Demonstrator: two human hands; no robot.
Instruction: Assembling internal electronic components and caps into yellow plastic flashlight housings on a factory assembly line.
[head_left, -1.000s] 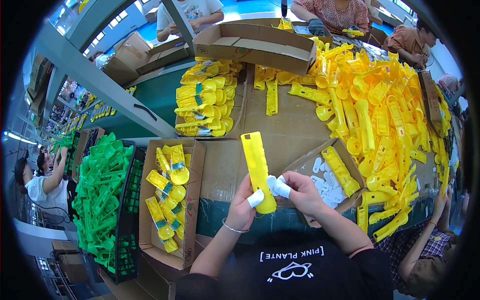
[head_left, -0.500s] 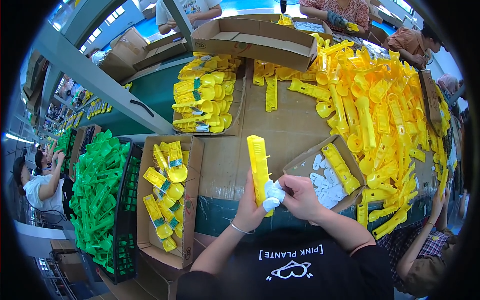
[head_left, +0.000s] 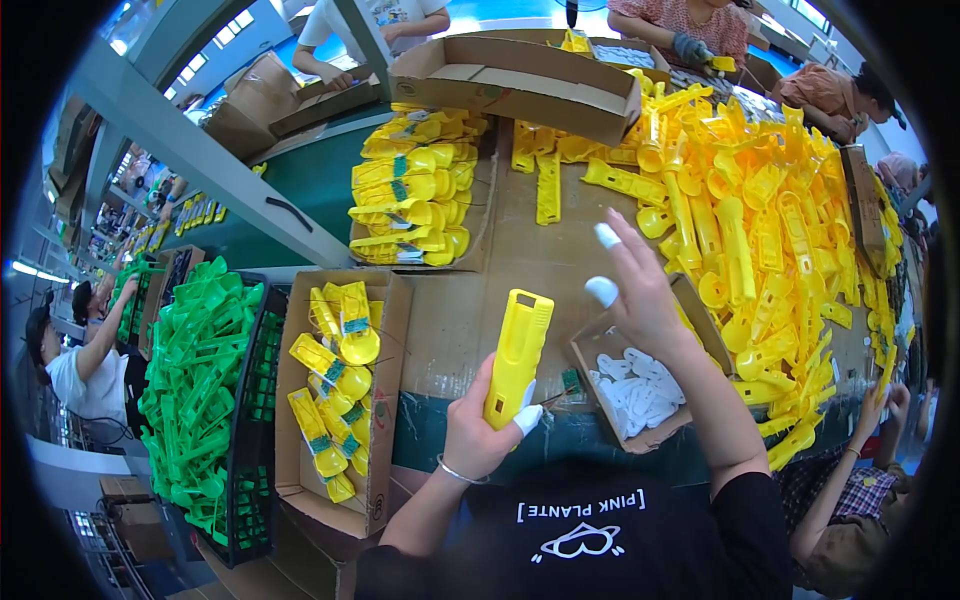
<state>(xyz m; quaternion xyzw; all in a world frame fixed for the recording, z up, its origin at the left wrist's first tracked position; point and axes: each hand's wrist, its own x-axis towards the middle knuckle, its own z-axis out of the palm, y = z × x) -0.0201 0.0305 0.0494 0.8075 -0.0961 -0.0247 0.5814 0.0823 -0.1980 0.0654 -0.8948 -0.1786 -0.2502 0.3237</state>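
My left hand [head_left: 478, 432] is closed around a long yellow plastic shell [head_left: 519, 345], held upright with its slotted end on top. Beside it, a small green circuit board [head_left: 570, 380] sits at the end of thin wires; whether these join the shell I cannot tell. My right hand [head_left: 645, 295] is raised with fingers stretched out, holding nothing, and white covers sit on some fingertips. Below that hand and forearm stands a small cardboard box [head_left: 655, 440] with flat white plastic pieces [head_left: 640, 390]. Another yellow piece across it is mostly hidden by my forearm.
A large heap of yellow shells [head_left: 760, 230] covers the table's right side. At left, one cardboard box [head_left: 390, 400] holds yellow shells with green boards; a farther tray holds stacked ones [head_left: 415, 190]. Green shells [head_left: 200, 390] fill a black crate [head_left: 248, 440]. Other people work around the table.
My right hand has let go of the yellow shell and moved up and right, opening. The left hand has lowered and turned the shell. The green board has come into sight.
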